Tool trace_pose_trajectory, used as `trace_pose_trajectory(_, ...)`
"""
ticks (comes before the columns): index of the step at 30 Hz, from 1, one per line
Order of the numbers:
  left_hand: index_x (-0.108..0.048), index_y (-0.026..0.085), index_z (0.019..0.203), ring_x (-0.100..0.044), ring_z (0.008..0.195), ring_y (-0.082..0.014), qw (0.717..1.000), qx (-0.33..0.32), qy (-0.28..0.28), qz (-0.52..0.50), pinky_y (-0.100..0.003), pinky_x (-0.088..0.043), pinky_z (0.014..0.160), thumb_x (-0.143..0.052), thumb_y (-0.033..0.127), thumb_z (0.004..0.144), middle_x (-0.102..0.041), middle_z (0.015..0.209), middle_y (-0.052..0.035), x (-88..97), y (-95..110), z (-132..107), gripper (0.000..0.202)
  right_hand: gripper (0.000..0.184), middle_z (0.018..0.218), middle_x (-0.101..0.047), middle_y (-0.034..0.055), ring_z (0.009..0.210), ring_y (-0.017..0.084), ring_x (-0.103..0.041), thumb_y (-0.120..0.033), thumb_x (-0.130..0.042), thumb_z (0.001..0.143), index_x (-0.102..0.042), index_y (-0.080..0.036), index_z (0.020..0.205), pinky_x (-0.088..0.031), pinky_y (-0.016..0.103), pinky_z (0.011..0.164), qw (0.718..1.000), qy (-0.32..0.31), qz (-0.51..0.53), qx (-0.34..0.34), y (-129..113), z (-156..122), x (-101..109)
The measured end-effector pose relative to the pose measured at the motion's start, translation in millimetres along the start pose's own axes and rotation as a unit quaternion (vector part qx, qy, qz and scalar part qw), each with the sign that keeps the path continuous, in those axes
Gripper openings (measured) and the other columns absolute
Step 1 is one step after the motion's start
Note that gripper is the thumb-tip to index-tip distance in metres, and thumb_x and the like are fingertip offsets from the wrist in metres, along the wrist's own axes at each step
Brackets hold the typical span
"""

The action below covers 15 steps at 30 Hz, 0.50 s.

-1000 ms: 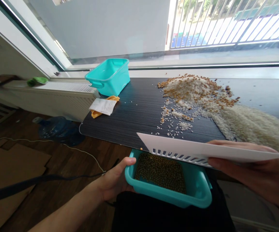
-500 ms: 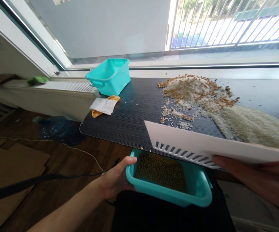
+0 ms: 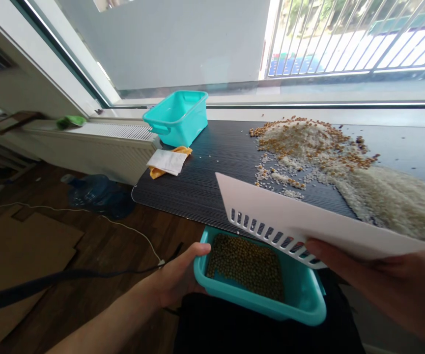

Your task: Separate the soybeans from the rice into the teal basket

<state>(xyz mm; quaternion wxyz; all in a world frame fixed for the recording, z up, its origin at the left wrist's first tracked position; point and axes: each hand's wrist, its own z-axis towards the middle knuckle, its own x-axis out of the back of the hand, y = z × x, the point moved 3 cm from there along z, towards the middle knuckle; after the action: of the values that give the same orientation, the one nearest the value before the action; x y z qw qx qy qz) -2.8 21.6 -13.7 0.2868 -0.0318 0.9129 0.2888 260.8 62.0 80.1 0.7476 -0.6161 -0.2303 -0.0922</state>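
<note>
My left hand (image 3: 179, 275) grips the left rim of a teal plastic tub (image 3: 300, 307) that rests on my lap below the table edge. A layer of brown beans (image 3: 245, 265) lies in the tub. My right hand (image 3: 392, 285) holds a white slotted sieve tray (image 3: 289, 216) from underneath, tilted above the tub's right half. On the dark ribbed table (image 3: 205, 182) behind it spreads a pile of white rice (image 3: 389, 201) mixed with yellow-brown beans (image 3: 308, 142).
A second teal tub (image 3: 177, 118) stands at the table's far left corner, with a white packet (image 3: 167, 161) on an orange cloth beside it. A radiator (image 3: 94, 147), a blue water jug (image 3: 90, 191), a cable and cardboard lie on the floor at left.
The sieve tray has lifted and tipped more steeply above the tub. The left hand and tub have stayed in place; the view shifted slightly.
</note>
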Motion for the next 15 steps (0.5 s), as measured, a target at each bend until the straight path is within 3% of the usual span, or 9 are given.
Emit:
trace_pose_trajectory(2,-0.064,0.015,0.121,-0.067,0.102,-0.0271,1.0,-0.001,-0.008,-0.003,-0.038,-0.051,0.087,-0.051,0.052,0.085,-0.073,0.112,-0.0118,-1.9,-1.4,1.2,0.053,0.02,0.081,-0.073,-0.0076,0.059,0.016,-0.067,-0.031,-0.063,0.081,-0.07,-0.039,0.098,-0.056,0.023,0.048,1.0,0.023,-0.003,0.02,-1.3,-9.0,-12.5)
trace_pose_trajectory(5,-0.062,0.015,0.123,-0.065,0.106,-0.0277,1.0,0.005,-0.009,-0.002,-0.039,-0.049,0.092,-0.051,0.049,0.087,-0.073,0.11,-0.0111,-5.7,-3.1,5.4,0.052,0.026,0.086,-0.073,-0.0045,0.065,0.015,-0.067,-0.03,-0.057,0.087,-0.068,-0.038,0.109,-0.057,0.023,0.055,0.999,-0.007,-0.007,0.053,-0.8,-15.9,-40.0)
trace_pose_trajectory(7,-0.063,0.013,0.122,-0.065,0.106,-0.0282,1.0,0.015,-0.003,0.006,-0.039,-0.048,0.092,-0.053,0.05,0.085,-0.074,0.106,-0.0112,-7.9,-3.9,8.5,0.053,0.025,0.086,-0.073,-0.0032,0.066,0.016,-0.068,-0.03,-0.056,0.088,-0.068,-0.035,0.108,-0.057,0.024,0.057,0.998,0.031,-0.017,0.051,4.2,-15.1,-48.8)
trace_pose_trajectory(11,-0.064,0.011,0.12,-0.064,0.106,-0.0304,0.999,0.03,0.003,0.011,-0.039,-0.048,0.091,-0.061,0.056,0.078,-0.075,0.103,-0.0124,-12.3,-3.7,11.3,0.061,0.017,0.088,-0.075,-0.0029,0.07,0.018,-0.07,-0.031,-0.062,0.083,-0.071,-0.029,0.098,-0.058,0.024,0.061,0.976,0.203,-0.07,0.033,17.9,-14.7,-31.7)
trace_pose_trajectory(15,-0.063,0.012,0.121,-0.063,0.108,-0.0293,0.999,0.034,0.012,0.014,-0.037,-0.048,0.091,-0.061,0.056,0.078,-0.074,0.106,-0.0112,-16.8,-2.9,11.2,0.062,0.015,0.078,-0.075,-0.0006,0.069,0.021,-0.071,-0.036,-0.064,0.078,-0.072,-0.024,0.084,-0.058,0.025,0.061,0.949,0.286,-0.133,-0.012,26.6,-22.1,5.0)
